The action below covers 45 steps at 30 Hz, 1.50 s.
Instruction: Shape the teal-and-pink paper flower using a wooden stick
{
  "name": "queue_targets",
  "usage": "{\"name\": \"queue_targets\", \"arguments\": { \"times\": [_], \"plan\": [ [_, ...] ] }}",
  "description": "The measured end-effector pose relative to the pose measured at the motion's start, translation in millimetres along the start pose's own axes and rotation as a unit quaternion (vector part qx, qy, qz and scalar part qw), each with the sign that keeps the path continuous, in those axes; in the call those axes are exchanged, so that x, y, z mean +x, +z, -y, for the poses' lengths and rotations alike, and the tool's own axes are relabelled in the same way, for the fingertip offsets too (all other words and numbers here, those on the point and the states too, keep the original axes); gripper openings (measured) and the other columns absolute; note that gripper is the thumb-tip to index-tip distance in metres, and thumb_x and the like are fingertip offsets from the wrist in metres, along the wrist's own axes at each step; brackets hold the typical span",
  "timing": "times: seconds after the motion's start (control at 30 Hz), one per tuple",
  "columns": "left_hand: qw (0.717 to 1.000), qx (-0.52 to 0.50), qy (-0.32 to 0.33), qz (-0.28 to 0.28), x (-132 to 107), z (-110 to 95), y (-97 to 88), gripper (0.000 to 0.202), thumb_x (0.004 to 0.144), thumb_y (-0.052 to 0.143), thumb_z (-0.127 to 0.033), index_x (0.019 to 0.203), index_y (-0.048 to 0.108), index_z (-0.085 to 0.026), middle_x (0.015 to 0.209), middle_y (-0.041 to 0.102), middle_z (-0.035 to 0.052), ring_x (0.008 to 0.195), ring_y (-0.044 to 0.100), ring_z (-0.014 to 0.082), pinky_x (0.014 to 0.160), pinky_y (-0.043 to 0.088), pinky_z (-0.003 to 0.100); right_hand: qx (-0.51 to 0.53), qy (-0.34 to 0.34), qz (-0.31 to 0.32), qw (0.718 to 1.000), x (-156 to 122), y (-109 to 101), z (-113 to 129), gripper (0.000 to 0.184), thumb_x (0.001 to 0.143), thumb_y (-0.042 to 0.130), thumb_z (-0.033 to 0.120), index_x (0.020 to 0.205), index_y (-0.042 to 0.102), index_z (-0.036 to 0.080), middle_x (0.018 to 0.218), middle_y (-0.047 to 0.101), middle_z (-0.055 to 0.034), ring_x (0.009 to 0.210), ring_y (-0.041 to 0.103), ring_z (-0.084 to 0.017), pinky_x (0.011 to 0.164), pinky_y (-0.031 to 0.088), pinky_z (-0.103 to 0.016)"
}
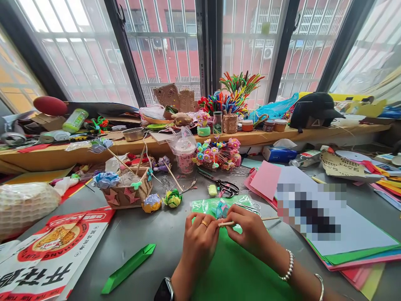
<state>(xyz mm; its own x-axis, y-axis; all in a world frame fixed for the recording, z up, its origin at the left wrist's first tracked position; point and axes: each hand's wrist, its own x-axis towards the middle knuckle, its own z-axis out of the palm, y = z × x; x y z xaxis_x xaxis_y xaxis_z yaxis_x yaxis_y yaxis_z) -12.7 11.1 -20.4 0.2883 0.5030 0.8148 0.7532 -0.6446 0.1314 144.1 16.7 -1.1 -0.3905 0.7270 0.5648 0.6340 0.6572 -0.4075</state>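
My left hand [199, 240] and my right hand [249, 232] are closed together over a green paper sheet [232, 271] on the grey table. Between their fingertips they pinch a thin wooden stick [250, 221] that points to the right. A small teal paper flower [222, 207] sits just above my fingers, at the stick's left end. A ring shows on my left hand, a watch on its wrist, and bead bracelets on my right wrist.
A folded green paper strip [128, 267] lies at the lower left. Scissors [224, 186] and paper flowers [172, 197] lie beyond my hands. Stacked coloured sheets [354, 246] fill the right, a red printed bag [53, 251] the left. A cluttered wooden ledge [200, 140] runs under the windows.
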Motion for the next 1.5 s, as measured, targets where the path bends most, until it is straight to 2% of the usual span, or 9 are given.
{"name": "queue_targets", "arguments": {
  "times": [0.13,0.33,0.53,0.7,1.03,1.5],
  "plan": [
    [1.0,0.006,-0.002,0.015,1.6,-1.1,-3.0,0.02,0.083,0.045,-0.013,0.073,0.061,-0.019,0.067,0.066,-0.0008,0.065,0.055,0.0162,0.074,0.034,0.034,0.006,0.043,0.028,0.999,1.7,-4.9,4.8,0.011,0.07,0.057,0.008,0.073,0.062,0.017,0.072,0.06,-0.002,0.064,0.059,-0.015,0.058,0.046,-0.023],
    [0.999,0.027,-0.002,0.037,6.7,-3.6,-11.8,0.015,0.08,0.05,-0.011,0.074,0.061,-0.019,0.069,0.067,-0.0008,0.065,0.058,0.0156,0.074,0.035,0.032,0.0,0.029,-0.028,0.999,-0.4,-1.4,8.6,0.016,0.075,0.051,0.009,0.079,0.063,0.018,0.075,0.062,-0.0035,0.067,0.06,-0.016,0.058,0.046,-0.024],
    [0.999,-0.004,-0.037,0.003,8.6,-5.2,-11.8,0.011,0.078,0.055,-0.013,0.075,0.063,-0.02,0.068,0.068,-0.0025,0.065,0.058,0.0158,0.074,0.034,0.032,0.011,0.023,-0.041,0.999,-1.3,-0.8,6.3,0.017,0.074,0.049,0.007,0.077,0.063,0.017,0.074,0.062,-0.0038,0.067,0.06,-0.016,0.058,0.046,-0.024],
    [0.997,-0.034,-0.063,0.02,11.0,-4.2,-13.5,0.01,0.074,0.058,-0.013,0.075,0.064,-0.021,0.069,0.069,-0.0039,0.066,0.058,0.0151,0.072,0.036,0.031,0.02,0.021,-0.03,0.999,-0.4,-1.0,3.7,0.014,0.077,0.051,0.011,0.074,0.063,0.017,0.071,0.061,-0.003,0.064,0.059,-0.015,0.057,0.046,-0.023],
    [0.998,-0.025,-0.046,0.035,9.1,-2.7,-11.7,0.012,0.076,0.055,-0.013,0.074,0.064,-0.02,0.068,0.069,-0.0023,0.064,0.059,0.0153,0.071,0.037,0.032,0.019,0.051,0.014,0.998,1.8,-4.7,3.8,0.016,0.071,0.055,0.007,0.077,0.065,0.018,0.074,0.064,-0.0025,0.066,0.061,-0.015,0.058,0.046,-0.023],
    [0.997,-0.018,-0.047,0.052,4.5,0.8,-7.5,0.01,0.076,0.057,-0.013,0.072,0.062,-0.021,0.068,0.067,-0.0025,0.066,0.058,0.0162,0.073,0.035,0.033,0.018,0.078,0.056,0.995,3.1,-6.5,-1.7,0.011,0.074,0.059,0.012,0.076,0.067,0.02,0.078,0.064,-0.0012,0.07,0.061,-0.015,0.063,0.046,-0.023]
  ]
}}
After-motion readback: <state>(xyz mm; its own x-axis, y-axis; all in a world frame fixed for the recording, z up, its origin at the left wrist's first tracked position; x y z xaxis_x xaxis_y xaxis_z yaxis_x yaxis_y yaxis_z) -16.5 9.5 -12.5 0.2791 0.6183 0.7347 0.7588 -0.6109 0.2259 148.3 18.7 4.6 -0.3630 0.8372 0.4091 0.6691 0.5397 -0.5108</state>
